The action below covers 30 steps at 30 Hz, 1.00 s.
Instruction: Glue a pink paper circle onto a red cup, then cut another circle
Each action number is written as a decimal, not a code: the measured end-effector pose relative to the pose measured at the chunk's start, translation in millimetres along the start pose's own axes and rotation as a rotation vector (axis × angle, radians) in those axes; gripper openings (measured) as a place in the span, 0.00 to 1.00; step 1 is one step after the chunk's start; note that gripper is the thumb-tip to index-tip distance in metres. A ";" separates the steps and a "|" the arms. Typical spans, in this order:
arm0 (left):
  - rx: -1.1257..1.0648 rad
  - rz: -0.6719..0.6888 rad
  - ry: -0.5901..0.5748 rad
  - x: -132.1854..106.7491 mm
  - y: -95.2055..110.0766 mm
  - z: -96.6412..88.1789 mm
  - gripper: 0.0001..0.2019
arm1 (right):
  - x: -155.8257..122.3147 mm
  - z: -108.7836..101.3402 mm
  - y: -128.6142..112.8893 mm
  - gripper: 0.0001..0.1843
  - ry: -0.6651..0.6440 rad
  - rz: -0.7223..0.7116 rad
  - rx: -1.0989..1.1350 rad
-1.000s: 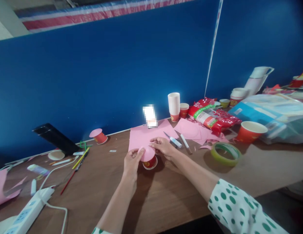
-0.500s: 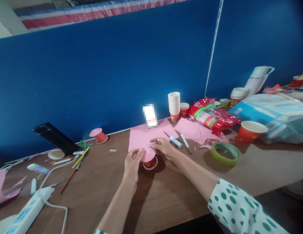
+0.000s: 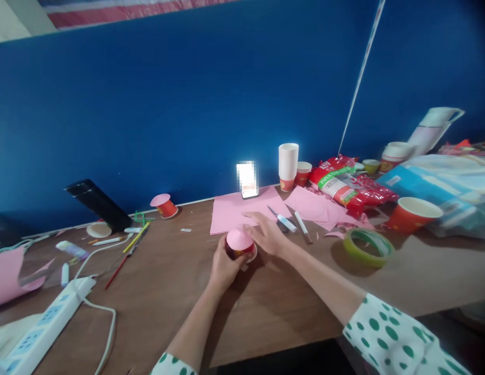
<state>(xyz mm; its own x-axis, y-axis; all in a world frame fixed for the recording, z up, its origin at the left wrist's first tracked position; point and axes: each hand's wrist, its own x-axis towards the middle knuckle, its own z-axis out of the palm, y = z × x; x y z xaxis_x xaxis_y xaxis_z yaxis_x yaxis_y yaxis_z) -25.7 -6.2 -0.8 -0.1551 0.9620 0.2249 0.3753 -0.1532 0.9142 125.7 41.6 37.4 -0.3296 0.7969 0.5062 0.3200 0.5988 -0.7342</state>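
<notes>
A small red paper cup stands upside down on the brown table, its white rim at the bottom. On top of it lies a pink paper disc. My left hand is wrapped round the cup from the left, thumb across its near side. Over the disc's right edge, my right hand has its fingers stretched out, the fingertips at or just above the paper. Behind both hands lie pink paper sheets. A pair of scissors, a glue stick and a white marker lie beyond my right hand.
A lit phone leans at the blue partition. Another disc-topped red cup stands back left, near a black cylinder. Rightward are stacked paper cups, a red packet, green tape and an orange cup. A power strip lies front left.
My left hand has moved from the disc's edge down round the cup. My right hand has opened from a pinch on the disc's far edge. The camera view has shifted slightly.
</notes>
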 end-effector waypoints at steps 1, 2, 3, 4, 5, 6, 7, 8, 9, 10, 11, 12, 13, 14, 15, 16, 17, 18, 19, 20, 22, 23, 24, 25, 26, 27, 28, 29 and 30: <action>-0.008 0.008 -0.016 -0.4 0.4 1.1 0.30 | -2.2 1.0 -6.1 0.20 -0.029 -0.098 -0.098; -0.018 0.016 -0.032 -1.0 0.7 1.9 0.27 | -4.4 2.4 -11.6 0.21 -0.079 -0.178 -0.181; -0.024 0.027 -0.038 -1.5 0.8 2.6 0.24 | -6.3 3.9 -16.1 0.23 -0.123 -0.238 -0.255; -0.025 0.036 -0.036 -2.0 0.8 2.9 0.22 | -8.1 5.5 -19.5 0.23 -0.158 -0.277 -0.321; -0.022 0.042 -0.029 -2.4 0.8 3.1 0.21 | -9.7 7.0 -21.6 0.24 -0.190 -0.302 -0.379; -0.015 0.045 -0.022 -2.6 0.6 3.0 0.19 | -10.9 8.2 -22.5 0.23 -0.218 -0.317 -0.428; -0.011 0.049 -0.021 -2.7 0.3 2.9 0.19 | -12.0 9.2 -22.4 0.23 -0.242 -0.326 -0.470; -0.009 0.054 -0.026 -2.6 -0.1 2.8 0.18 | -12.8 9.9 -21.6 0.22 -0.265 -0.333 -0.503; -0.010 0.062 -0.033 -2.4 -0.5 2.7 0.18 | -13.3 10.4 -20.5 0.22 -0.283 -0.338 -0.528; -0.015 0.072 -0.037 -2.2 -0.9 2.8 0.18 | -13.7 10.6 -19.2 0.21 -0.296 -0.341 -0.548; -0.020 0.084 -0.037 -2.0 -1.2 3.0 0.18 | -13.9 10.6 -18.1 0.21 -0.305 -0.343 -0.563; -0.023 0.095 -0.037 -1.8 -1.5 3.2 0.18 | -14.0 10.4 -17.2 0.20 -0.312 -0.345 -0.573; -0.026 0.103 -0.038 -1.7 -1.6 3.5 0.18 | -14.0 10.1 -16.6 0.20 -0.317 -0.348 -0.580; -0.032 0.110 -0.041 -1.6 -1.6 3.8 0.18 | -13.9 9.5 -16.4 0.20 -0.321 -0.353 -0.585; -0.042 0.116 -0.047 -1.5 -1.6 3.9 0.18 | -13.8 8.8 -16.3 0.20 -0.327 -0.360 -0.588; -0.051 0.120 -0.051 -1.5 -1.5 3.9 0.18 | -13.6 7.9 -16.4 0.20 -0.333 -0.368 -0.590; -0.058 0.122 -0.054 -1.4 -1.4 3.7 0.18 | -13.4 7.1 -16.5 0.20 -0.340 -0.378 -0.591; -0.062 0.121 -0.056 -1.2 -1.3 3.5 0.18 | -13.1 6.2 -16.5 0.20 -0.346 -0.386 -0.591; -0.061 0.117 -0.055 -1.1 -1.2 3.2 0.18 | -12.9 5.5 -16.5 0.19 -0.349 -0.394 -0.591; -0.055 0.112 -0.053 -1.0 -1.1 2.9 0.18 | -12.7 5.0 -16.4 0.19 -0.351 -0.400 -0.591; -0.038 0.102 -0.050 -0.8 -0.9 2.7 0.17 | -12.4 4.7 -16.0 0.19 -0.353 -0.411 -0.586; -0.033 0.099 -0.046 -0.8 -0.8 2.9 0.16 | -12.3 4.9 -15.8 0.20 -0.355 -0.416 -0.581; -0.034 0.096 -0.040 -0.9 -0.7 3.2 0.16 | -12.2 5.0 -15.6 0.20 -0.358 -0.420 -0.575; -0.044 0.093 -0.038 -1.1 -0.7 3.6 0.17 | -12.1 5.0 -15.4 0.20 -0.360 -0.422 -0.568; -0.061 0.090 -0.038 -1.4 -0.7 4.0 0.17 | -11.9 4.6 -15.4 0.20 -0.360 -0.421 -0.559; -0.081 0.085 -0.038 -1.6 -0.8 4.3 0.17 | -11.6 3.7 -15.5 0.21 -0.350 -0.415 -0.548; -0.095 0.075 -0.042 -1.8 -1.0 4.5 0.18 | -11.3 2.1 -15.7 0.22 -0.328 -0.401 -0.534; -0.096 0.059 -0.045 -1.9 -1.3 4.4 0.19 | -11.1 -0.2 -16.0 0.23 -0.294 -0.381 -0.516; -0.083 0.041 -0.044 -2.0 -1.7 4.0 0.20 | -11.2 -3.2 -16.3 0.25 -0.251 -0.361 -0.495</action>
<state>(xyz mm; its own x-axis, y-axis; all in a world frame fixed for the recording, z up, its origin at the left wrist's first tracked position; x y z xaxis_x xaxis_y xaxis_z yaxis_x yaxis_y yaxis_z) -22.4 -7.0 -4.2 -0.1001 0.9633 0.2492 0.3030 -0.2090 0.9298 127.0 23.1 45.2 -0.6704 0.5320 0.5173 0.5010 0.8388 -0.2133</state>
